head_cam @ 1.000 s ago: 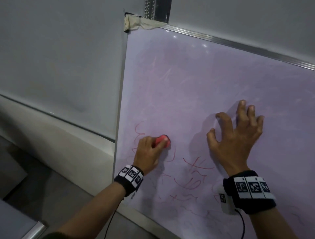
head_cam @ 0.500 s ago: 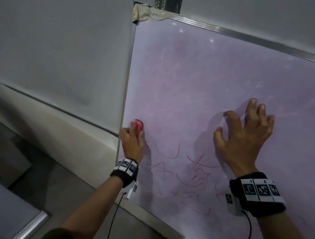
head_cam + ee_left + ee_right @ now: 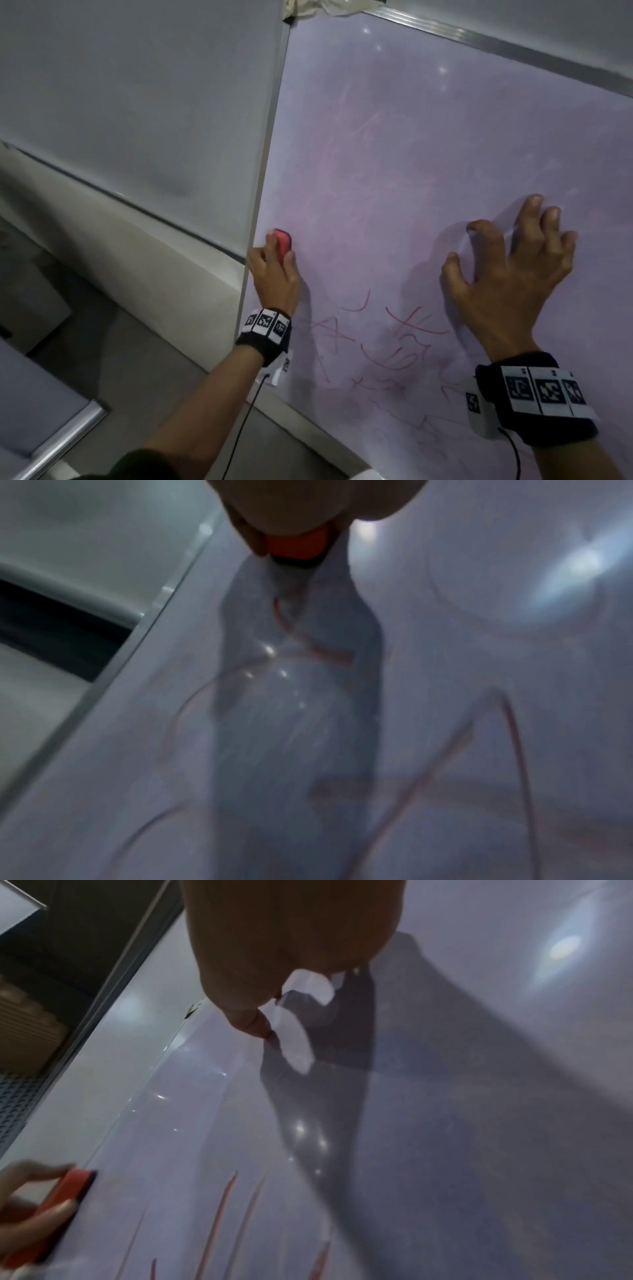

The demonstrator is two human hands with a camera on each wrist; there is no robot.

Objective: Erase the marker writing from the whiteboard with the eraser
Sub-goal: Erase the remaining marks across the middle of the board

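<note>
The left hand [image 3: 274, 274] holds the red eraser [image 3: 283, 242] tight against the whiteboard [image 3: 428, 154] near its left edge, while the right hand [image 3: 510, 284] presses spread fingers well right of it; only the head view shows both hands whole.

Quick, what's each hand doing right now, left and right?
Left hand: grips the red eraser, pressed to the whiteboard near its left edge.
Right hand: holds nothing, fingers spread and bent, fingertips braced on the whiteboard.
</note>
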